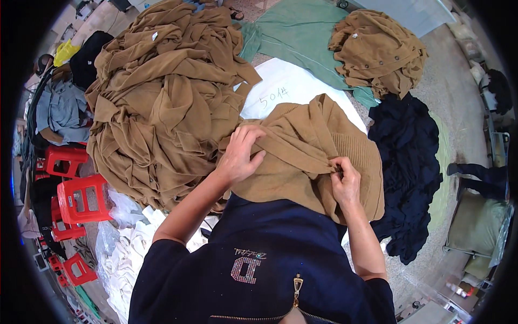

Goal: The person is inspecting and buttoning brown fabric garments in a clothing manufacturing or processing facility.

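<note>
A brown knitted garment (318, 148) with a ribbed hem lies bunched on the white surface (286, 89) in front of me. My left hand (242, 154) grips a fold of it at its left edge. My right hand (344, 181) pinches the fabric lower down on the right side. Both hands are shut on the same garment. To my left rises a big heap of brown garments (162, 97) of the same cloth, touching the one I hold.
A smaller brown pile (377, 51) lies on green cloth (302, 35) at the back right. A dark navy heap (410, 162) sits to the right. White fabric (127, 254) and red plastic stools (81, 197) stand at the left. Another person's legs (477, 175) show at the right edge.
</note>
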